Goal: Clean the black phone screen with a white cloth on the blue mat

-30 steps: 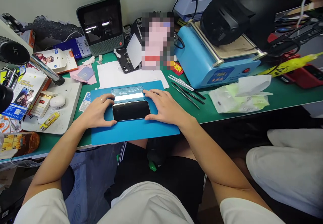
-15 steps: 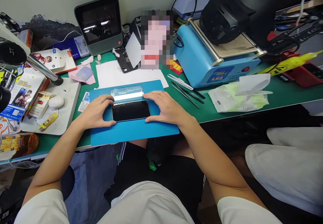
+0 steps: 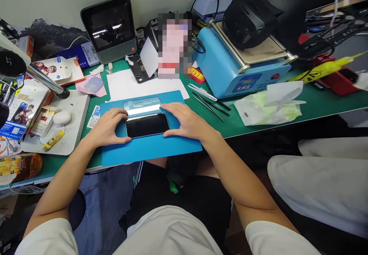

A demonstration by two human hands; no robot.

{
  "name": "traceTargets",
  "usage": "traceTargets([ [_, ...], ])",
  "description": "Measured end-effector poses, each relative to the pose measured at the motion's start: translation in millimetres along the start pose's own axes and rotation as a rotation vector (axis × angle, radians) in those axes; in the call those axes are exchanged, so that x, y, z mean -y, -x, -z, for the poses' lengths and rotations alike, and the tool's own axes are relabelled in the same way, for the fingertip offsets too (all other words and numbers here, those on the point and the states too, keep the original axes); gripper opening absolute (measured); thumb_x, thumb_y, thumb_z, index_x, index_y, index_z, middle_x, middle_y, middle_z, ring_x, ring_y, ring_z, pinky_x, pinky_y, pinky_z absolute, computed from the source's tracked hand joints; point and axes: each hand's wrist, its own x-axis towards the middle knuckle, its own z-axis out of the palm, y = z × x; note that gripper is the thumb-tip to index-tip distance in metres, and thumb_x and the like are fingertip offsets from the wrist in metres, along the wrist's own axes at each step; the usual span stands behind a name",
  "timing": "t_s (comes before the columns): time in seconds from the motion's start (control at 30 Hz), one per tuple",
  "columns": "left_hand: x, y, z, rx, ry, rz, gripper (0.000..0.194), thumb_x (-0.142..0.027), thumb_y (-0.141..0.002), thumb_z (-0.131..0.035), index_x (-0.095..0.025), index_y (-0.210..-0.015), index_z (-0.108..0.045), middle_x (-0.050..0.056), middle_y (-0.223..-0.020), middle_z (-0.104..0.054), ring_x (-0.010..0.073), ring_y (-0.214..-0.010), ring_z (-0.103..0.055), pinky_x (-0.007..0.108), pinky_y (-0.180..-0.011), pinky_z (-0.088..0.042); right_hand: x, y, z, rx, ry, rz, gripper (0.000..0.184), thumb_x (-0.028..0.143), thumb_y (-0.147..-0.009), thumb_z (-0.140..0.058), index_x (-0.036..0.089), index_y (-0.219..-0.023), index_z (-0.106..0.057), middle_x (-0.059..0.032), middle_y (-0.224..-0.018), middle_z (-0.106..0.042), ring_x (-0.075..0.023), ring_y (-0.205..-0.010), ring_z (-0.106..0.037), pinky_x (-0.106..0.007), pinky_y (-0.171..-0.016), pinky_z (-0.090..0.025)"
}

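A phone with a dark screen lies lengthwise on a blue mat. Just behind it is a clear glass panel, like a screen protector, with a bright reflection; I cannot tell whether it lies flat or is tilted. My left hand grips the phone's left end, thumb at the near corner and fingers at the far corner beside the glass. At the other end my right hand has its thumb on the near corner and its index fingertip by the glass's right edge.
Tweezers and a blue machine are to the right, with a tissue pack in front. A smart display stands at the back. Boxes and a white board crowd the left. Someone's light-clothed leg is at right.
The whole view shifts slightly left as the head moves. Both hands keep their places around the phone and the glass.
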Motion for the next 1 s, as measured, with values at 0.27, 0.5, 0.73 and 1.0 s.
traceTargets([
  [0.27,2,0,-0.5,-0.013,0.007,0.012,0.063,-0.067,-0.084,-0.079,-0.024,-0.126,-0.062,0.015,-0.151,-0.059,0.0412,-0.142,-0.054,0.063,-0.121,-0.049,-8,-1,-2,-0.071,-0.064,-0.006,0.1,0.09,-0.088,-0.064,0.026,-0.164,-0.049,-0.0177,-0.159,-0.063,-0.0441,-0.147,-0.058,-0.068,-0.12,-0.051],
  [0.5,4,1,-1.7,-0.029,0.029,0.012,0.062,-0.066,-0.083,-0.08,-0.024,-0.126,-0.064,0.016,-0.151,-0.059,0.0429,-0.144,-0.053,0.068,-0.121,-0.048,-5,1,-6,-0.228,0.031,0.02,0.054,0.07,-0.104,-0.056,0.027,-0.13,-0.077,-0.0112,-0.126,-0.082,-0.0362,-0.122,-0.073,-0.058,-0.11,-0.059],
  [0.73,7,1,-4.9,-0.027,0.031,-0.015,0.063,-0.069,-0.084,-0.079,-0.024,-0.125,-0.062,0.016,-0.151,-0.058,0.0418,-0.144,-0.053,0.065,-0.121,-0.048,-43,48,25,-0.551,0.31,-0.382,0.045,0.05,-0.109,-0.047,0.021,-0.123,-0.078,-0.02,-0.118,-0.078,-0.0427,-0.11,-0.072,-0.067,-0.1,-0.057],
  [1.0,6,1,-4.7,-0.012,0.026,-0.003,0.066,-0.072,-0.085,-0.076,-0.024,-0.128,-0.062,0.017,-0.154,-0.055,0.0422,-0.145,-0.051,0.065,-0.122,-0.047,-49,53,37,-0.59,0.324,-0.433,0.044,0.051,-0.108,-0.047,0.024,-0.11,-0.081,-0.0169,-0.103,-0.076,-0.0393,-0.098,-0.073,-0.061,-0.092,-0.061],
])
